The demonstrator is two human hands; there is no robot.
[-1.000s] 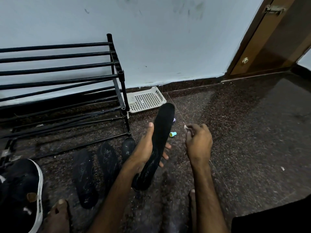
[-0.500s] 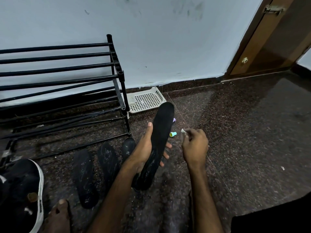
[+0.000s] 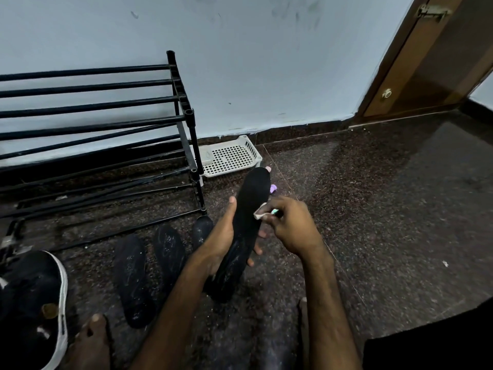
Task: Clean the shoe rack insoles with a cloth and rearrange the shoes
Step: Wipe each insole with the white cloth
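Note:
My left hand grips a long black insole from underneath, holding it tilted up off the floor with its toe end pointing at the wall. My right hand pinches a small pale cloth and presses it against the insole's right edge near the middle. Three more black insoles lie side by side on the floor in front of the black shoe rack, whose bars carry nothing. A black shoe with a white sole sits at the lower left.
A white perforated plastic tray lies by the wall right of the rack. A small purple object and a teal one sit on the floor behind the insole. My bare foot is at the bottom left. A wooden door stands at the back right.
My right hand has moved left with the cloth, from beside the insole onto its right edge. The left hand keeps the insole in much the same place.

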